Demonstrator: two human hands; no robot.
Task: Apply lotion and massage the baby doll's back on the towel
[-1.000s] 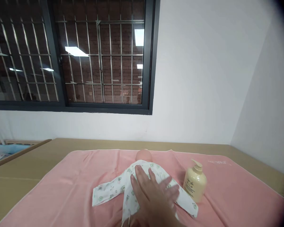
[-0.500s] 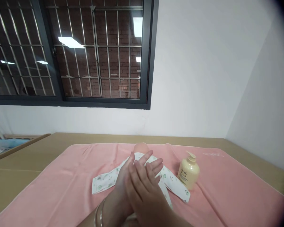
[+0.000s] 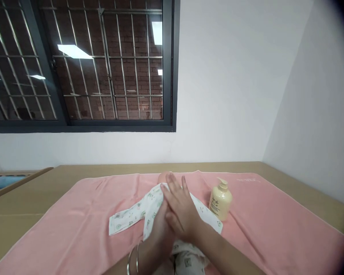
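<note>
My left hand (image 3: 161, 229), with two bangles (image 3: 133, 259) at its wrist, is pressed palm to palm against my right hand (image 3: 182, 208). The right hand's fingers are stretched out and a little apart; it hides most of the left hand, whose visible fingers look straight. Nothing shows between the palms. Below and behind them lies what looks like a baby doll, its smooth head (image 3: 163, 178) at the far end, dressed in a white printed garment (image 3: 129, 217) with the sleeves spread outward. A yellow pump bottle (image 3: 220, 200) stands beside the sleeve on the right.
A pink towel (image 3: 88, 214) with some creases covers much of the wooden tabletop (image 3: 25, 198). White wall (image 3: 218, 95) rises behind it, with a dark-framed barred window (image 3: 169, 76) at upper left. A raised wooden edge (image 3: 25, 181) and blue fabric (image 3: 4, 181) appear at far left.
The right hand has turned and slid over the left, its fingers now pointing up and away. More of the printed garment shows. The whole view has shifted slightly; bottle and figure stay in place.
</note>
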